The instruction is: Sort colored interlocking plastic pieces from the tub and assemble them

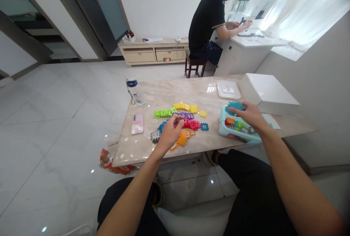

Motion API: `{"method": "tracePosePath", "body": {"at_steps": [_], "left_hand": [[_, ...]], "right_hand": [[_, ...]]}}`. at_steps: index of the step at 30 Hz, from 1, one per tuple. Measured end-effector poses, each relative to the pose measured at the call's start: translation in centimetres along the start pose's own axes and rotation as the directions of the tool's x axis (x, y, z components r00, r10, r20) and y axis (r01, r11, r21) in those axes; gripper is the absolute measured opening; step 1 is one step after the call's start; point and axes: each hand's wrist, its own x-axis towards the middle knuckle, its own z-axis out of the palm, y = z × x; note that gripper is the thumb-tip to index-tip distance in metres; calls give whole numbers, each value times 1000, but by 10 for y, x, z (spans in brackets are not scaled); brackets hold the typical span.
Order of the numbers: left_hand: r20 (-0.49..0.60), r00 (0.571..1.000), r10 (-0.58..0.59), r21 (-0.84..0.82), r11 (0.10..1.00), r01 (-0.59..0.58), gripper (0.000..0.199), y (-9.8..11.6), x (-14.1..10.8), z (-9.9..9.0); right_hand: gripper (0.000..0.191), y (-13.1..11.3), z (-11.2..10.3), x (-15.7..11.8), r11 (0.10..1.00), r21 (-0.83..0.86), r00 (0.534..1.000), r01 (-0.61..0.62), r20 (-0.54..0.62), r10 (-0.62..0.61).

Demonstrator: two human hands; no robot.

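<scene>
Waffle blocks [164,113] lie strewn on the marble counter [188,95]. We see our right grip [247,115] closed on a teal block [234,106] above the aqua bin [225,128]; our left grip [169,134] curls beside red blocks [193,124], closure unclear.

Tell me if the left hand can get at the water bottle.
Probably yes. The left hand is over the flat plastic blocks, and the water bottle stands up and to its left on the marble table. Nothing upright stands between them, though it would be a forward reach.

water btl [135,92], white box [269,93], co-worker [205,24] at desk [254,41]
</scene>
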Motion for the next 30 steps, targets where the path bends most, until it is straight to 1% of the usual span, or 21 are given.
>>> {"method": "tracePosePath", "body": {"at_steps": [1,2,3,5,7,9,10,12,13,15,16,18,20,22,24,25,27,29,30], "left_hand": [[9,1000,-16,-31,999,16,31,0,2,4],[21,999,-47,-80,996,48,35,1,3,8],[36,995,-89,-145,985,93,40,2,4,11],[78,982,-172,-283,941,187,51,3,5,16],[129,969,-212,-394,885,246,57,4,3,18],[157,960,-231,-462,842,279,60,1,1,17],[153,958,-244,-482,827,288,61,-1,0,15],[112,956,-272,-510,810,290,62,-8,0,8],[89,955,-283,-518,806,287,62,-12,0,3],[69,954,-292,-528,800,283,62,-20,3,-9],[77,953,-294,-528,798,290,61,-25,4,-14],[103,947,-304,-516,798,312,60,-32,7,-24],[101,945,-310,-508,801,317,58,-38,9,-30],[49,943,-328,-511,803,306,58,-42,10,-33],[-4,932,-362,-503,806,311,58,-43,10,-34],[-14,925,-379,-482,813,326,58,-43,10,-34],[-13,924,-383,-407,846,345,55,-41,7,-34],[-25,937,-349,-313,893,324,51,-39,5,-34],[-37,943,-330,-273,912,308,49,-38,3,-34]], "right_hand": [[48,-23,10,-8,991,126,997,44,54,-51],[50,-45,22,-15,974,213,989,79,103,-103],[50,-65,35,-23,953,275,971,128,159,-177],[47,-98,63,-34,905,376,911,196,271,-310],[42,-122,90,-41,862,439,820,253,375,-432],[32,-139,116,-44,835,444,740,326,429,-518],[27,-145,128,-45,831,423,716,360,446,-537],[21,-156,151,-45,834,370,695,408,466,-547],[22,-160,161,-46,834,357,692,421,468,-550],[31,-165,179,-47,820,368,693,438,443,-569],[38,-166,186,-47,807,385,691,449,423,-586],[49,-166,198,-47,780,404,679,478,393,-620],[56,-163,203,-47,754,392,644,526,396,-655],[65,-160,203,-46,724,355,598,591,409,-689],[82,-158,201,-47,690,303,565,657,408,-717],[88,-158,199,-48,671,282,548,686,406,-731],[90,-159,197,-49,633,269,506,726,415,-756],[83,-159,196,-51,616,303,467,728,439,-768],[78,-159,196,-52,616,324,458,718,447,-768]]}}
